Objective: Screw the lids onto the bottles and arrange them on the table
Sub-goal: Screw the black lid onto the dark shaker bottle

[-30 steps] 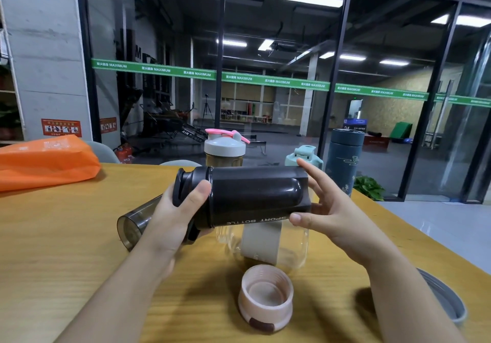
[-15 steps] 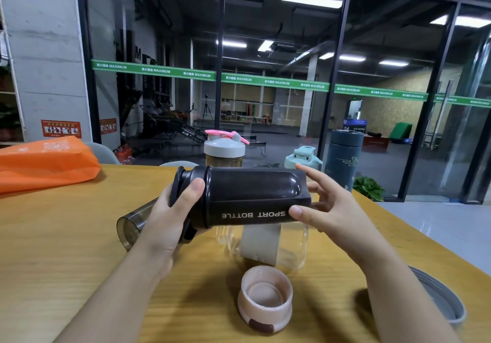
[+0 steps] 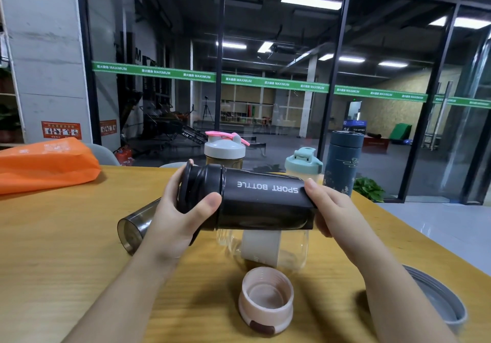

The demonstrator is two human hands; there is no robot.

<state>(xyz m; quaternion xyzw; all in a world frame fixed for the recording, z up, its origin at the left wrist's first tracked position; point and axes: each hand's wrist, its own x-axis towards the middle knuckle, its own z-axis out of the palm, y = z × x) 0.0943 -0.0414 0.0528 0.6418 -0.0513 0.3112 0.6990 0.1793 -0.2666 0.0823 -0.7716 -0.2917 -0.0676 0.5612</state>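
Observation:
I hold a dark sport bottle [image 3: 263, 204] sideways above the wooden table [image 3: 66, 249]. My left hand [image 3: 175, 217] grips its black lid [image 3: 198, 196] at the left end, thumb across the lid's edge. My right hand [image 3: 326, 209] grips the bottle's base. Below it stands a clear bottle [image 3: 265, 247] with a beige label and no lid. A pink lid [image 3: 265, 300] lies upside down at the front. A smoky clear cup [image 3: 135, 225] lies on its side behind my left hand.
Three capped bottles stand at the back: one with a white and pink lid [image 3: 224, 148], one with a mint lid [image 3: 304, 161], and a dark blue flask [image 3: 342, 161]. An orange bag [image 3: 45, 164] lies far left. A grey lid [image 3: 441, 297] sits at the right edge.
The sport bottle has turned about its long axis, so its lettering rolled from the lower side to the top. My right hand's fingers closed from spread to gripping the base.

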